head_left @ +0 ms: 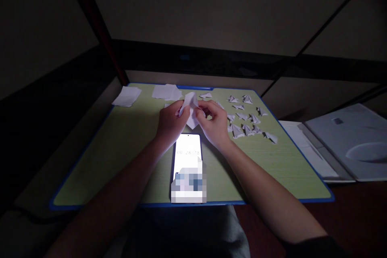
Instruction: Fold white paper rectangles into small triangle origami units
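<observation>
A partly folded sheet of white paper (pixel 191 107) is held up above the middle of the table. My left hand (pixel 172 119) pinches its left side, thumb in front. My right hand (pixel 214 121) grips its right side between thumb and fingers. Just below the hands, a lit phone (pixel 188 149) lies on the table showing a timer; its lower part is pixelated. To the right of my right hand lie several small folded paper pieces (pixel 237 130), pointed and layered in shape. Another folded piece (pixel 206 95) rests behind the hands.
The green table (pixel 121 161) has a blue rim. A stack of white paper (pixel 127 96) sits at its far left corner, with more white sheets (pixel 166 92) beside it. An open white box (pixel 347 141) stands right of the table. A dark wall rises behind.
</observation>
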